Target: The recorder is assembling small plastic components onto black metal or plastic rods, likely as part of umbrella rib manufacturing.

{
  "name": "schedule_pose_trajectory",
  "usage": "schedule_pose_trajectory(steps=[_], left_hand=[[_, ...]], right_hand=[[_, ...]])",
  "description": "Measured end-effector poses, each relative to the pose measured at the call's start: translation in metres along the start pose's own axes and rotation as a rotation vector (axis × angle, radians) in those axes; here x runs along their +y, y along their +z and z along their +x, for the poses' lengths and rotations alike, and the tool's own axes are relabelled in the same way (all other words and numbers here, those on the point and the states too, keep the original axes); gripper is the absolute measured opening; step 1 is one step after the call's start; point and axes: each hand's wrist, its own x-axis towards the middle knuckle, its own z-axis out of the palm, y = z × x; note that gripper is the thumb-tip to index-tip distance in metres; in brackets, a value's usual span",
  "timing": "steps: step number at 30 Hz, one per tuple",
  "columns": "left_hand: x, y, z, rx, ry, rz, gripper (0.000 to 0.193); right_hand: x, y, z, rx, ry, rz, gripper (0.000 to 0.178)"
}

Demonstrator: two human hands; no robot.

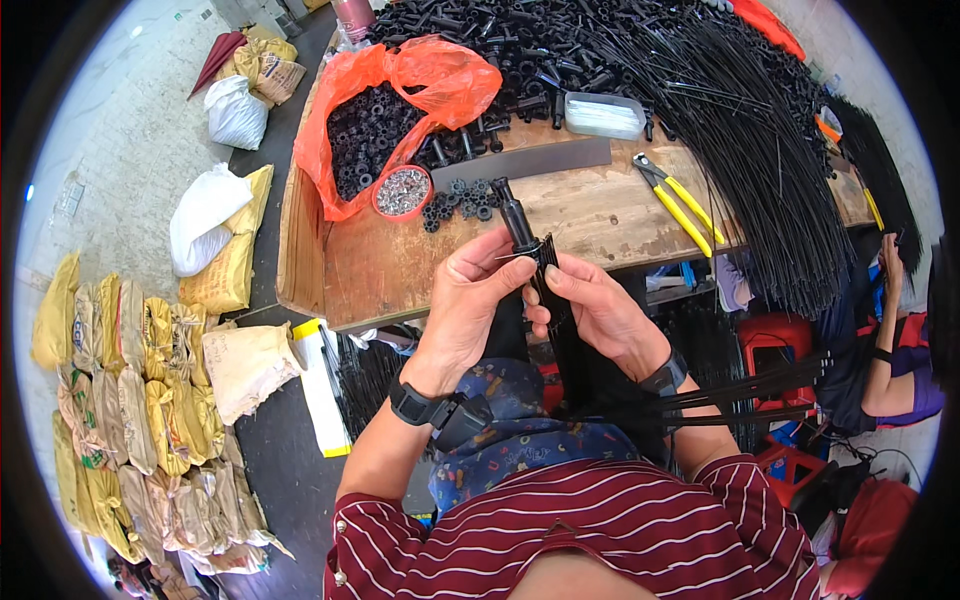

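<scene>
In front of my lap, my left hand (475,292) pinches a black tubular plastic part (514,218), which points up and away toward the table. A thin pale pin-like piece shows by the thumb. My right hand (606,308) is closed on a bundle of thin black rods (549,262), right beside the tube's lower end. Whether a rod sits inside the tube is hidden by the fingers. Small black ring-shaped parts (470,200) lie on the wooden table (580,215) just beyond my hands.
An orange plastic bag (445,72) holds black parts, beside a red bowl (402,193) of small metal pieces. Yellow-handled pincers (684,208), a metal strip (530,160) and a clear box (605,116) lie farther right. Long black rods (735,150) overhang the edge. Another person's arm (885,330) shows at right.
</scene>
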Motion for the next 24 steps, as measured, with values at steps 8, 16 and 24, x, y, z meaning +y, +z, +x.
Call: schedule_pose_trajectory(steps=[8, 16, 24], left_hand=[[-0.006, 0.0, -0.002, 0.022, 0.064, 0.026, 0.032], [-0.002, 0.007, -0.004, 0.041, 0.103, 0.161, 0.032], [-0.008, 0.016, -0.005, 0.288, 0.234, 0.299, 0.034]], right_hand=[[-0.001, 0.003, -0.002, 0.011, -0.009, -0.016, 0.025], [-0.002, 0.009, -0.002, 0.043, -0.012, -0.055, 0.023], [-0.002, 0.019, 0.006, 0.053, -0.01, -0.085, 0.021]])
